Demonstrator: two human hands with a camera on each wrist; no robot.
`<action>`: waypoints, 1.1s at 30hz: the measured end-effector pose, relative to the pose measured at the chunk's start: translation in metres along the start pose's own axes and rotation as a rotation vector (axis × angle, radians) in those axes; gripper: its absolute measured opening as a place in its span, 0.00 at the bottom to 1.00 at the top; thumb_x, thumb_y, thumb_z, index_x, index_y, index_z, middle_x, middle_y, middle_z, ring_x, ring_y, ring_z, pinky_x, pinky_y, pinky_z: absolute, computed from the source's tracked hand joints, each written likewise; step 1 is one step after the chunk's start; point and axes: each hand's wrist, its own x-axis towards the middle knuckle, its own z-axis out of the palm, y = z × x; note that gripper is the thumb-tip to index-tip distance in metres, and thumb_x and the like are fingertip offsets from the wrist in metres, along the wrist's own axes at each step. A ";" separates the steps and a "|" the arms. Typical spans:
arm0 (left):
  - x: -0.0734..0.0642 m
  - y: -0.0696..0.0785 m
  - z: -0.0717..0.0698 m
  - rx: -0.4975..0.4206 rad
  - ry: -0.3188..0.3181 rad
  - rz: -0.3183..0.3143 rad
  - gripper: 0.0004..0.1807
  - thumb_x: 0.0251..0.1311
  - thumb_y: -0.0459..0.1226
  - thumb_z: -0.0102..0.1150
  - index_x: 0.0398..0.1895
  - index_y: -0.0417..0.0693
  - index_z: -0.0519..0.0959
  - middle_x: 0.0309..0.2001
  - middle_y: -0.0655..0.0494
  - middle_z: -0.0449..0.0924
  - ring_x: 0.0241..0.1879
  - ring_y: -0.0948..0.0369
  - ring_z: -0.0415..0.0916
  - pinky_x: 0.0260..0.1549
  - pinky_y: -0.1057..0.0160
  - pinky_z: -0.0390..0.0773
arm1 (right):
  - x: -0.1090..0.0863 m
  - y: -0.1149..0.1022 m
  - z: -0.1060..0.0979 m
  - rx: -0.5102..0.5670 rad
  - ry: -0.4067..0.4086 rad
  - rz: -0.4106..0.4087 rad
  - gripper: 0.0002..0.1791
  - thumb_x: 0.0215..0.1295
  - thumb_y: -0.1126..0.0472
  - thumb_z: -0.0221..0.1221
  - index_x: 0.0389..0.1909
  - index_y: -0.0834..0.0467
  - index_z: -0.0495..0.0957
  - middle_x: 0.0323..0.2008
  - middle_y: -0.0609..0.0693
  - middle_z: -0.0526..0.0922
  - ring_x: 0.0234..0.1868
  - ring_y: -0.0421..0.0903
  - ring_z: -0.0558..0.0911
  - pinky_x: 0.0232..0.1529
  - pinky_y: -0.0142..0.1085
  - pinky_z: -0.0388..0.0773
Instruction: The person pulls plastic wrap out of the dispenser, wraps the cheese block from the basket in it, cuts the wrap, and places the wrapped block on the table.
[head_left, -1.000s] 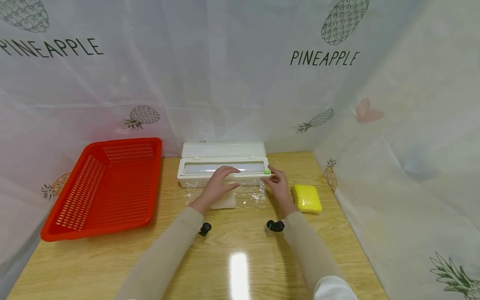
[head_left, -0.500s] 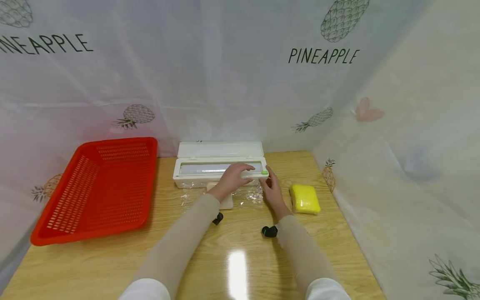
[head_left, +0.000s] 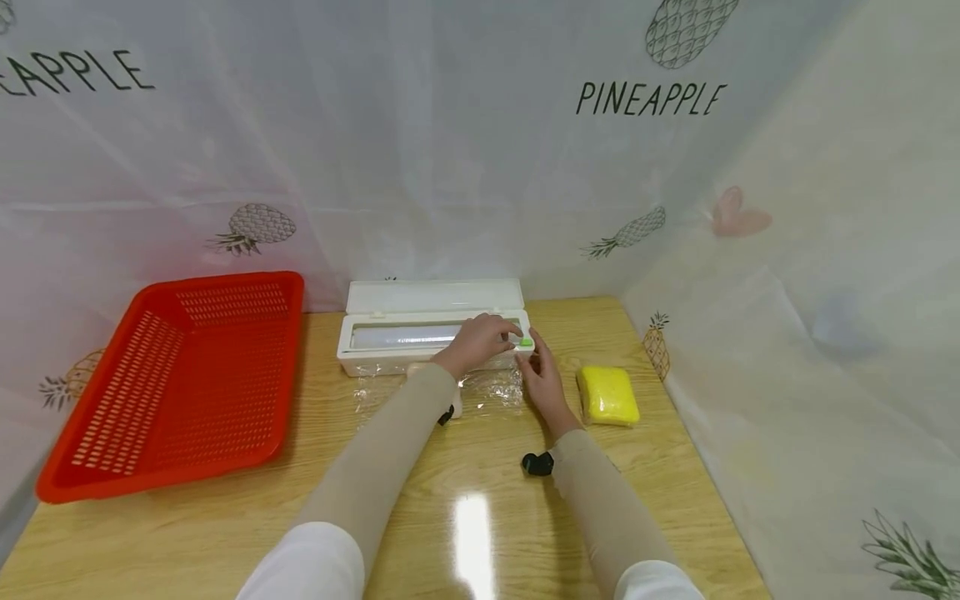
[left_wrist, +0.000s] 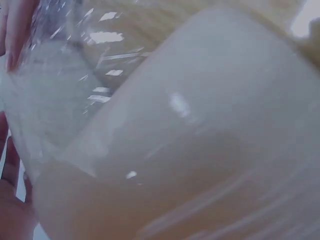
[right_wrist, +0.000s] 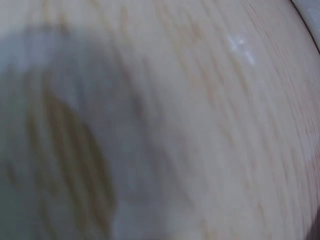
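Note:
A white cling film dispenser (head_left: 375, 365) stands at the back of the table with its lid (head_left: 435, 297) raised. My left hand (head_left: 480, 340) reaches over its front, curved fingertips beside the green slide cutter (head_left: 526, 342) with a gap between thumb and finger. Gripping the dispenser's right end is my right hand (head_left: 545, 385), thumb at the front. Clear cling film (head_left: 491, 392) hangs from the front over a pale, rounded block (head_left: 457, 403), which my left arm partly hides. In the left wrist view, the film-covered block (left_wrist: 215, 100) fills much of the picture.
At the left is a red perforated basket (head_left: 282, 400). A yellow wrapped block (head_left: 608, 396) lies right of my right hand. The wooden table (head_left: 420, 550) meets a patterned curtain (head_left: 435, 167) behind. The right wrist view is blurred wood grain.
My left hand has moved right along the dispenser front to the green slide cutter. My right hand stays at the right end. The whole scene shifts slightly left as the head view turns.

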 end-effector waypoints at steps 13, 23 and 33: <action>0.014 0.011 -0.009 -0.022 -0.047 0.020 0.17 0.69 0.42 0.56 0.59 0.64 0.80 0.47 0.63 0.80 0.42 0.63 0.75 0.46 0.54 0.74 | 0.008 0.014 0.002 -0.069 0.051 0.043 0.33 0.72 0.46 0.53 0.75 0.40 0.54 0.46 0.56 0.74 0.47 0.53 0.76 0.50 0.48 0.73; 0.019 0.003 -0.007 0.227 -0.061 0.109 0.17 0.68 0.49 0.54 0.59 0.69 0.78 0.44 0.63 0.75 0.40 0.63 0.69 0.38 0.61 0.71 | 0.007 0.014 0.002 -0.082 0.054 0.059 0.33 0.72 0.45 0.53 0.75 0.39 0.54 0.44 0.55 0.72 0.45 0.53 0.75 0.49 0.49 0.73; 0.025 -0.006 -0.014 0.209 -0.133 0.127 0.15 0.64 0.52 0.57 0.53 0.69 0.81 0.45 0.62 0.72 0.44 0.61 0.67 0.44 0.58 0.70 | 0.007 0.019 0.002 -0.077 0.061 0.060 0.31 0.72 0.48 0.54 0.73 0.36 0.57 0.45 0.56 0.74 0.46 0.53 0.77 0.51 0.49 0.74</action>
